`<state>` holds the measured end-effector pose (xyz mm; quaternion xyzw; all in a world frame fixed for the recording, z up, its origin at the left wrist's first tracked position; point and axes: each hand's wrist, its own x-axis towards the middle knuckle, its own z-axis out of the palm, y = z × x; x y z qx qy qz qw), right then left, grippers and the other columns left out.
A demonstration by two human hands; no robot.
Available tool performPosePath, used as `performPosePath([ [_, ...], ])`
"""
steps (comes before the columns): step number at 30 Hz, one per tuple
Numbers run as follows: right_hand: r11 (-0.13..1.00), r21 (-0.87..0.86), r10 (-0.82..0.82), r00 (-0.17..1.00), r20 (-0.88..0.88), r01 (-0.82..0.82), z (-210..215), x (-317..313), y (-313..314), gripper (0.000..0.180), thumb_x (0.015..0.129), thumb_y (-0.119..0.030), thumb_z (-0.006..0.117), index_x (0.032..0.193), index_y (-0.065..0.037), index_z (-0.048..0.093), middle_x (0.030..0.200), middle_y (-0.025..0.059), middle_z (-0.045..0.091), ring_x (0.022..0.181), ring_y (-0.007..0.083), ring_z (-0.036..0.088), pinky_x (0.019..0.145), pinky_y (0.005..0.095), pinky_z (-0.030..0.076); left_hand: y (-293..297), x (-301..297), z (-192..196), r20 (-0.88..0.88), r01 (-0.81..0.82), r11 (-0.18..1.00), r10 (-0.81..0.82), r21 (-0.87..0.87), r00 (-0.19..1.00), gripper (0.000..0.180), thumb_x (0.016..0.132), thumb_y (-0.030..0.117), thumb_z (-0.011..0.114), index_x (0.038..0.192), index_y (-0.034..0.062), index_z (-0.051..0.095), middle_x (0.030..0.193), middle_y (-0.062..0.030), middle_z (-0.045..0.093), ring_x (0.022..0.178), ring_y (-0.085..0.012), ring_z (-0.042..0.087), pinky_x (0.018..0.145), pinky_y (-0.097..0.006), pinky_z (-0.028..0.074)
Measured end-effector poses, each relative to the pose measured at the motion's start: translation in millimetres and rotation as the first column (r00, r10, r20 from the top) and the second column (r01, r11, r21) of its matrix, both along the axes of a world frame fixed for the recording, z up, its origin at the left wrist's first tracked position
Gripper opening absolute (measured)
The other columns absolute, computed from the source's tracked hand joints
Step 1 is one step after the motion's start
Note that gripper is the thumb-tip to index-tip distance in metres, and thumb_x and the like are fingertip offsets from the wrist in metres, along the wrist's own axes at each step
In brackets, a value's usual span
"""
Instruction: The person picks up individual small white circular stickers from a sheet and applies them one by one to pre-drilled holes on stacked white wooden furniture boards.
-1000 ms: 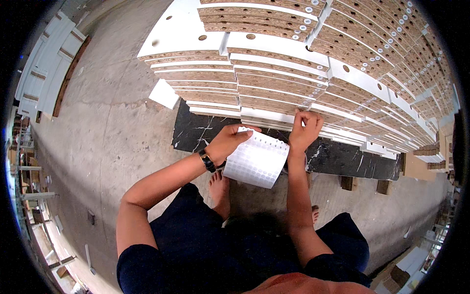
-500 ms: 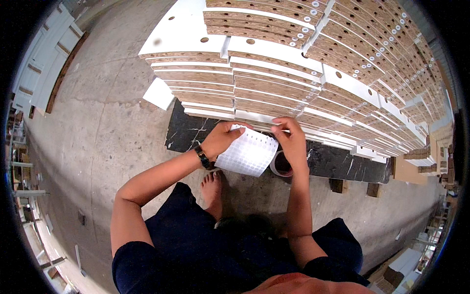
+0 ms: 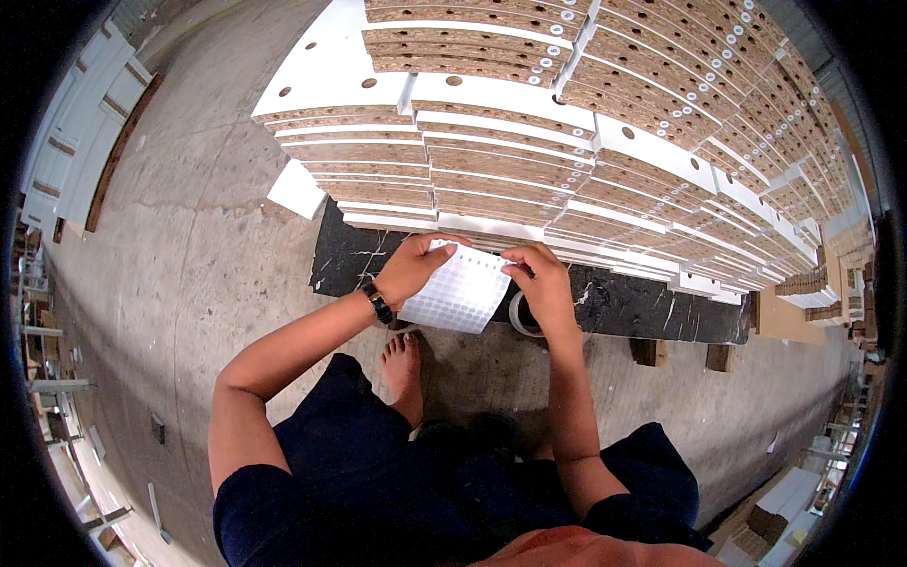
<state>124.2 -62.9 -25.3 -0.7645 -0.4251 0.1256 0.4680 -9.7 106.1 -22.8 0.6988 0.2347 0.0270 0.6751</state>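
A white sheet of round stickers (image 3: pixel 456 295) is held in front of the panel stack, tilted. My left hand (image 3: pixel 413 267) grips its upper left edge, thumb on top. At the sheet's upper right corner, the thumb and forefinger of my right hand (image 3: pixel 545 289) pinch together; whether a loose sticker is between them is too small to tell. Stacked white-faced chipboard panels (image 3: pixel 501 194) rise just beyond both hands. Many panel edges carry small round white stickers. Partly behind my right hand, a roll of tape (image 3: pixel 517 313) shows beside the black marble-patterned board (image 3: pixel 652 310).
The black board lies under the stack, with wooden blocks (image 3: pixel 648 352) beneath it. A white piece (image 3: pixel 297 189) sticks out at the stack's left. Other white panels (image 3: pixel 90 123) stand at the far left on the concrete floor (image 3: pixel 189 255). My bare foot (image 3: pixel 402 373) is below the sheet.
My right hand has come left and down from near the panel edges to the sheet's upper right corner. The view has shifted slightly; my left hand still holds the sheet.
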Motion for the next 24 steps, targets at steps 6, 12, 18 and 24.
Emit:
performPosePath([
  [6,1.000,0.024,0.010,0.979,0.203,-0.016,-4,0,-1,0.019,0.069,-0.006,0.066,0.088,-0.006,0.062,0.080,0.0090,0.058,0.076,0.0271,0.057,0.067,0.0340,0.046,-1,2,-1,-0.023,0.014,1.000,-0.014,-0.024,1.000,0.024,0.092,0.021,0.048,0.107,0.0064,0.060,0.089,-0.0006,0.062,0.079,-0.0061,0.053,0.072,-0.023,0.043],
  [12,0.996,0.070,0.023,0.953,0.301,-0.046,-8,1,1,0.016,0.070,-0.006,0.067,0.085,-0.005,0.064,0.080,0.0075,0.060,0.073,0.0230,0.058,0.064,0.0318,0.046,2,1,-5,-0.020,-0.010,0.996,0.009,-0.094,1.000,0.025,0.091,0.021,0.049,0.108,0.0058,0.059,0.093,-0.0014,0.062,0.082,-0.0070,0.055,0.073,-0.023,0.044],
  [18,0.988,0.051,0.121,0.943,0.309,-0.143,-17,2,3,0.017,0.071,-0.005,0.064,0.088,-0.006,0.063,0.083,0.0092,0.059,0.080,0.0251,0.058,0.068,0.0324,0.048,6,-4,-13,-0.046,-0.068,0.951,0.057,-0.301,0.997,0.024,0.090,0.018,0.050,0.108,0.0047,0.058,0.096,-0.0035,0.062,0.083,-0.0086,0.057,0.074,-0.024,0.047],
  [24,0.985,0.076,0.116,0.919,0.377,-0.155,-25,-5,4,0.019,0.071,-0.002,0.065,0.090,-0.005,0.064,0.081,0.0077,0.061,0.073,0.0224,0.060,0.064,0.0300,0.048,9,-6,-11,-0.146,-0.149,0.883,0.093,-0.444,0.985,0.024,0.089,0.016,0.052,0.108,0.0045,0.059,0.097,-0.0059,0.063,0.082,-0.0123,0.060,0.070,-0.026,0.050],
])
